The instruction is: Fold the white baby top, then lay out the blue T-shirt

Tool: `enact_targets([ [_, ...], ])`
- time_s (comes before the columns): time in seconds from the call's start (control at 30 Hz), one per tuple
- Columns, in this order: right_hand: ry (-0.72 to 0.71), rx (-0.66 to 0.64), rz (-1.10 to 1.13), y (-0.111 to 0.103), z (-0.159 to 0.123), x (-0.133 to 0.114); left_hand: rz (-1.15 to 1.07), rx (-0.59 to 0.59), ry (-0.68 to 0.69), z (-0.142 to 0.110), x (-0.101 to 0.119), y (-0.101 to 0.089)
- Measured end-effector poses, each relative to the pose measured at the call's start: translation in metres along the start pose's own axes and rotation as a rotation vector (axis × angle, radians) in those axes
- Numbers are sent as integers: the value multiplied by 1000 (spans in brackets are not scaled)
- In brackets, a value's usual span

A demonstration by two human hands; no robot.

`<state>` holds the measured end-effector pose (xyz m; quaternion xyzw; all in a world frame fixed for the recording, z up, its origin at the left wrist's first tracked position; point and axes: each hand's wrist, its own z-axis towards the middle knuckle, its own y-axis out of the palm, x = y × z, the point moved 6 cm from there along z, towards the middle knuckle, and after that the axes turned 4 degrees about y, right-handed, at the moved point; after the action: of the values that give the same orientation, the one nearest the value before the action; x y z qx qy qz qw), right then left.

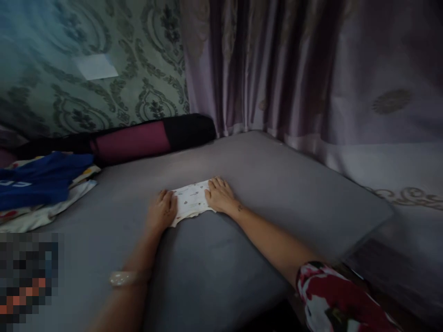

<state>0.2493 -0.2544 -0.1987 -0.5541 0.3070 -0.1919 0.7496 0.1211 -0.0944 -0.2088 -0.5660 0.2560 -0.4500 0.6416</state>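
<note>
A small white folded cloth (190, 199) with tiny dark prints lies on the grey mattress (263, 184). My left hand (162, 211) rests flat on the cloth's left end, fingers stretched forward. My right hand (219, 194) lies flat on its right end, fingers spread. Both palms press down on the cloth, and neither grips it. A pale bangle (126, 278) sits on my left wrist.
A pile of clothes, with a blue garment (41, 180) on top, lies at the left. A dark maroon bolster (138, 138) runs along the patterned wall. Purple curtains (294, 69) hang behind and to the right. The mattress edge drops off at the lower right.
</note>
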Motion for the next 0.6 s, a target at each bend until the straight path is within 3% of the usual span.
enact_targets([
  [0.1, 56, 45, 55, -10, 1, 6, 4, 36, -119, -1, -8, -8],
  [0.3, 318, 124, 40, -26, 0, 35, 120, 32, -408, -12, -27, -24],
  [0.5, 266, 138, 25, -25, -3, 35, 74, -49, -521, -14, -39, -17],
  [0.6, 246, 125, 42, -25, -3, 31, -29, -29, -516, -13, -47, -14],
])
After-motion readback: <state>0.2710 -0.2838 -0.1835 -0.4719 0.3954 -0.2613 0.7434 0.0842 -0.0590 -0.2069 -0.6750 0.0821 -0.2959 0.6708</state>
